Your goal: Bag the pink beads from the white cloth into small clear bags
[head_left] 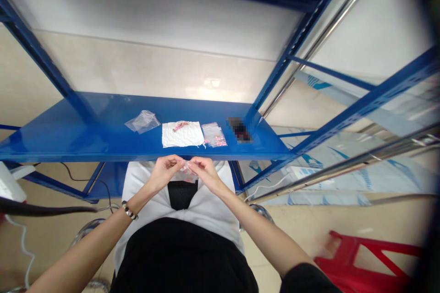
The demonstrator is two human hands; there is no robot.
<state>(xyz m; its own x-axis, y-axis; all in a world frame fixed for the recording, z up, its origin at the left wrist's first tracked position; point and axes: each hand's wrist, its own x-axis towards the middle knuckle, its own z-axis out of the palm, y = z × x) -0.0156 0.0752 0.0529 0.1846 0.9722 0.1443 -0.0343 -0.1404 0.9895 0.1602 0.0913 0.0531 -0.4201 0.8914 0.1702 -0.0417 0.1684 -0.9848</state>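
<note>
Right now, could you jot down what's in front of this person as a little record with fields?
Surface: blue metal shelf
Left hand: pinches one edge of a small clear bag, just below the shelf's front edge
Right hand: pinches the bag's other edge
Bag contents: small pink pieces, too small to identify
On shelf, left: empty-looking clear bag
On shelf, middle: white cloth with pink pieces on it
On shelf, right: clear bag with pink pieces
Floor, lower right: red stool

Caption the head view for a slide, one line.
Left hand and right hand pinch a small clear bag of pink pieces below a blue shelf holding a white cloth.
</note>
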